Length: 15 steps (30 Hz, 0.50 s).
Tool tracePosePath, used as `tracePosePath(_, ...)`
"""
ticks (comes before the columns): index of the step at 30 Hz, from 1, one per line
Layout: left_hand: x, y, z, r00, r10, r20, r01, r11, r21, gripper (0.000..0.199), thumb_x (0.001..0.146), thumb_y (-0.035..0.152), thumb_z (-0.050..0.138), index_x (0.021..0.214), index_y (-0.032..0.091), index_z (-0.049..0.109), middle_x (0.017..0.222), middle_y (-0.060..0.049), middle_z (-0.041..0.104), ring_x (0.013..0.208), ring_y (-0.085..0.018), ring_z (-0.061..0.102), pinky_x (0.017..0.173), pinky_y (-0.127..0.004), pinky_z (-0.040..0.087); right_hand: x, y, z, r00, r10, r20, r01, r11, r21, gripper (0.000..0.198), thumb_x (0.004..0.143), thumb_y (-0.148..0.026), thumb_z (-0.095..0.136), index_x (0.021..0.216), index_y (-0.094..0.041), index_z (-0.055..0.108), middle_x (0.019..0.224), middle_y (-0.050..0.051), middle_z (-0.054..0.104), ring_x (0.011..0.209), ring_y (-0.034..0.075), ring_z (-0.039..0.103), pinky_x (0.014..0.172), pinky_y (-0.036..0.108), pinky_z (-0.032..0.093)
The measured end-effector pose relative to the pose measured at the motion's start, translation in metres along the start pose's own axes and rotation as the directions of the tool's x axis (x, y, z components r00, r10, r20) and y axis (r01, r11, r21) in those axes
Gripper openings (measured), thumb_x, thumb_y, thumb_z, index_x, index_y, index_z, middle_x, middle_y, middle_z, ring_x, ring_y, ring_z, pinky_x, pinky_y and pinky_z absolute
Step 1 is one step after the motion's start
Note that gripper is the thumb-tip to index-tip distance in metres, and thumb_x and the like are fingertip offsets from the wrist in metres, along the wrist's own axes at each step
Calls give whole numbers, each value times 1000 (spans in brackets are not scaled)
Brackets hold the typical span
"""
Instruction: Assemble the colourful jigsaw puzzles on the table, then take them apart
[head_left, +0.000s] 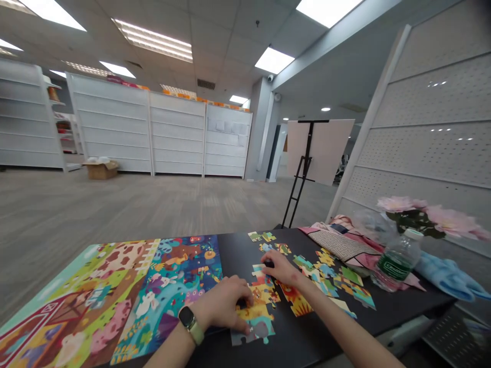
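Observation:
My left hand (224, 302), with a watch on its wrist, lies flat on a joined cluster of puzzle pieces (258, 312) on the black table (307, 342). My right hand (278, 268) presses its fingertips on a piece at the cluster's top edge. Loose colourful pieces (330, 278) are scattered to the right of my hands. A large colourful farm picture sheet (115, 291) lies to the left, its edge beside my left hand.
A plastic water bottle (395, 260) lies on patterned cloth (345, 244) at the right, beside pink flowers (429, 213) and a blue cloth (448, 276). A black easel (303, 174) stands behind the table. White shelving (176, 134) and a cardboard box (102, 169) stand across the floor.

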<state>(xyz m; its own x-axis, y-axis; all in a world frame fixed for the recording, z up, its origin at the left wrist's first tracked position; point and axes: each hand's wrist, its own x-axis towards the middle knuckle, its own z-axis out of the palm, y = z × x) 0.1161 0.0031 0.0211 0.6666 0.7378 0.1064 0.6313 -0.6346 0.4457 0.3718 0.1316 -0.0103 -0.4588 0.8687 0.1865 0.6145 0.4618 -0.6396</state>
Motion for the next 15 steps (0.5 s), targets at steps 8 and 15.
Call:
tracePosePath(8, -2, 4, -2, 1000, -11, 23, 11, 1000, -28, 38, 71, 51, 80, 97, 27, 66, 104, 1, 66, 101, -24, 58, 85, -31, 42, 1, 5, -10, 995, -23, -93, 16, 997, -74, 23, 74, -27, 67, 96, -23, 70, 100, 3, 72, 97, 21, 63, 92, 33, 46)
tracePosePath(15, -1, 9, 1, 998, -61, 28, 61, 998, -7, 40, 69, 55, 79, 95, 28, 66, 104, 0, 65, 99, -25, 57, 85, -35, 42, 10, 49, -72, 933, 131, -336, -183, 975, -128, 38, 87, -25, 39, 104, -20, 72, 99, 8, 74, 98, 24, 67, 89, 38, 50)
